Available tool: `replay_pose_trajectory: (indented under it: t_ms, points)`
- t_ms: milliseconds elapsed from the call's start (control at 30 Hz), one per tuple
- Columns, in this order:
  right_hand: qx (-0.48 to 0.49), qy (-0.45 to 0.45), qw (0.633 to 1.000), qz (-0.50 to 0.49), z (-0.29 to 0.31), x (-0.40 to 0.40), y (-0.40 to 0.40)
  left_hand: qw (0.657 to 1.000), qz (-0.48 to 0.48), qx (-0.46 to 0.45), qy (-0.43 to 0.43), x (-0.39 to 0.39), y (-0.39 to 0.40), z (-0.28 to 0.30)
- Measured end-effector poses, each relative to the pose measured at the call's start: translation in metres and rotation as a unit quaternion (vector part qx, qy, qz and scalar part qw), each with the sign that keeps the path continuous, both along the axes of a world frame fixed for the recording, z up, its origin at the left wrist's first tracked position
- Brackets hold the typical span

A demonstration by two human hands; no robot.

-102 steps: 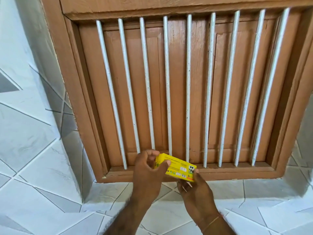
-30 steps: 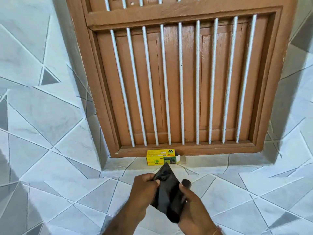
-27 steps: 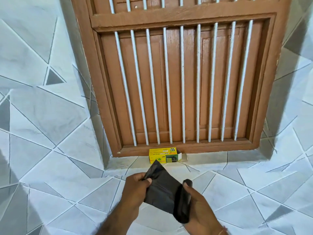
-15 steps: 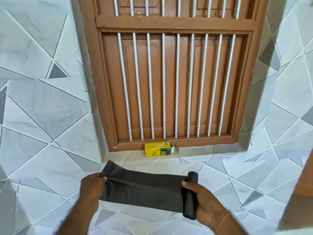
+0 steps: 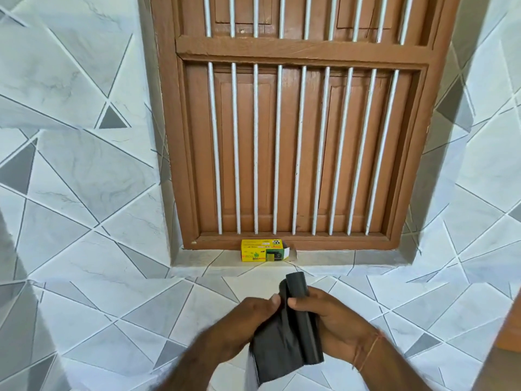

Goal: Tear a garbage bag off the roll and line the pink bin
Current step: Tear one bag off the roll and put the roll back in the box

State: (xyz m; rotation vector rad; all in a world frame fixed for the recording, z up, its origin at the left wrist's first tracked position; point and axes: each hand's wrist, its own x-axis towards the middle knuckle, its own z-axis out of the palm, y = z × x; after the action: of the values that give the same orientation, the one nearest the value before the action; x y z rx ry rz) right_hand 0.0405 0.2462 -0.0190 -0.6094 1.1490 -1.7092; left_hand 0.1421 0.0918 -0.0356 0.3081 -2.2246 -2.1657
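A black roll of garbage bags [image 5: 303, 314] stands upright in my right hand [image 5: 335, 324], low in the middle of the view. My left hand [image 5: 242, 323] pinches the unrolled bag sheet [image 5: 275, 354] right next to the roll, thumb against my right thumb. The loose sheet hangs folded below both hands. The yellow bag box [image 5: 263, 250] lies open-ended on the tiled sill beyond my hands. No pink bin is in view.
A brown wooden shuttered window [image 5: 298, 136] with white vertical bars fills the wall ahead. Grey and white tiled walls [image 5: 70, 179] flank it, and the tiled sill [image 5: 366, 259] runs under it. A brown wooden edge [image 5: 511, 328] shows at the far right.
The box went from my hands to the sill and the roll came out. Half a second ago the sheet was stretched wide; my left hand has now come back in beside the roll.
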Motion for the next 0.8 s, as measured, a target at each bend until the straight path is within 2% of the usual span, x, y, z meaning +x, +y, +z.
replay_pose_trajectory:
  t_ms: [100,333,467,600,800]
  points:
    - [0.018,-0.025,0.999,-0.021,-0.002,-0.014,0.015,0.999,0.03,0.003,0.033,0.0,-0.011,0.002]
    - [0.071,-0.075,0.992,-0.074,-0.014,-0.034,0.035,0.989,0.051,-0.139,0.026,0.005,-0.049,0.036]
    - [0.061,-0.048,0.993,-0.088,-0.012,-0.041,0.038,0.977,0.052,-0.204,-0.01,0.012,-0.076,0.047]
    - [0.046,-0.02,0.995,-0.084,-0.005,-0.042,0.036,0.963,0.007,-0.267,-0.038,0.017,-0.091,0.054]
    - [0.049,-0.023,0.995,-0.083,-0.004,-0.041,0.027,0.916,-0.029,-0.385,-0.108,0.021,-0.099,0.055]
